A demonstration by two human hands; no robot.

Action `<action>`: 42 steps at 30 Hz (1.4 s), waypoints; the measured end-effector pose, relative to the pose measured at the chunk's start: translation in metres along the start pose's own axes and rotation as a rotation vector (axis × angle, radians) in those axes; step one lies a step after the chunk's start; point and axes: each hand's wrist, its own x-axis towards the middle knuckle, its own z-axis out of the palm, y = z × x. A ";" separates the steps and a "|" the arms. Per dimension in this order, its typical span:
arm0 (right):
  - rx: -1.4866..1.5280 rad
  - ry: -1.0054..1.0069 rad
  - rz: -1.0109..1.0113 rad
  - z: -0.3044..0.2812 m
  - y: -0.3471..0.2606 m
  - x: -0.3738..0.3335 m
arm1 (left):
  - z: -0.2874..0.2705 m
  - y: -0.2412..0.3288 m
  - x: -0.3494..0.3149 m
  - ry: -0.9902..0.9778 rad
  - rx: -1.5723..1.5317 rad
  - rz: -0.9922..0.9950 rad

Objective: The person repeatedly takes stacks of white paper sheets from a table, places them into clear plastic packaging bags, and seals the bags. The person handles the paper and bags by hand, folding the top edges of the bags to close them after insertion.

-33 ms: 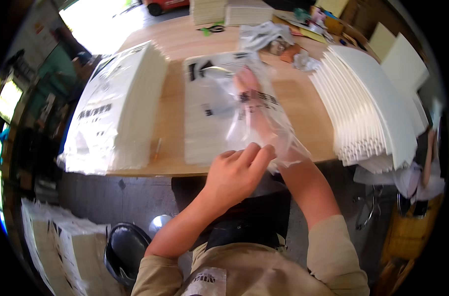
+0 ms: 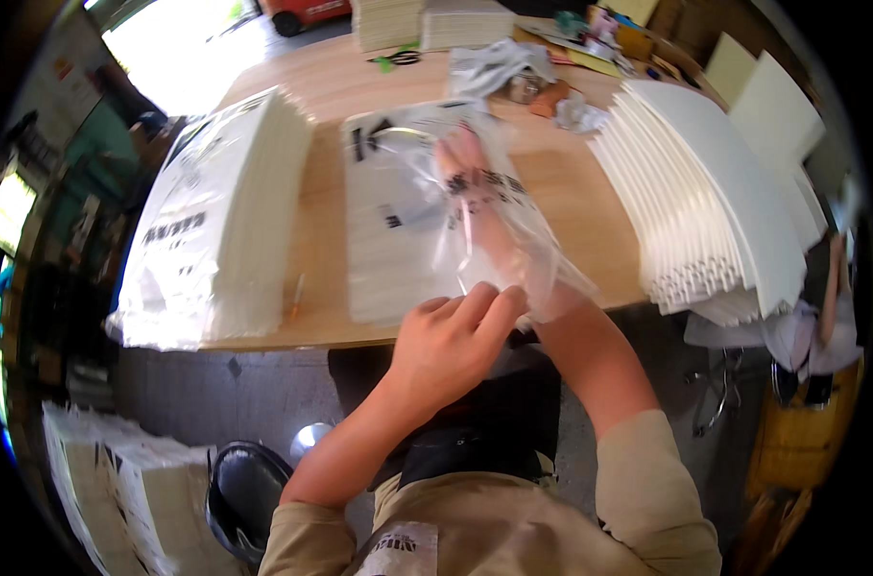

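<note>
Bag of clear film with black print lies on the wooden table, directly before the person, with its mouth turned to the near edge; the right hand is inside it, visible through the film, and the forearm enters by this mouth; the left hand is at the mouth, with thumb and index finger pressed together, as it seems, on the edge of the film; whether the fingers of the right hand are spread or closed, I cannot tell, because the film shines and blurs them; I judge that the step in hand is the opening of the bag from inside; the next move, in my opinion, calls for the left pinch to hold the edge firmly, and for the right arm to move slowly, so that the thin film is not dragged or creased; at the right is a fanned stack of white panels, and at the left a film-wrapped white stack, both apart from the hands.
</note>
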 end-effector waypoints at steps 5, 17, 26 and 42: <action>0.005 -0.016 -0.003 0.006 0.008 0.014 | -0.003 0.014 0.007 0.000 -0.050 0.055; 0.231 -0.086 0.069 0.054 -0.006 0.055 | 0.039 -0.040 0.001 0.021 0.126 -0.139; -0.564 -0.209 -0.344 0.053 0.090 0.021 | 0.048 -0.041 0.013 0.030 0.123 -0.161; 0.747 -0.219 0.180 0.025 0.057 -0.055 | 0.120 -0.211 -0.011 -0.130 -0.300 -0.499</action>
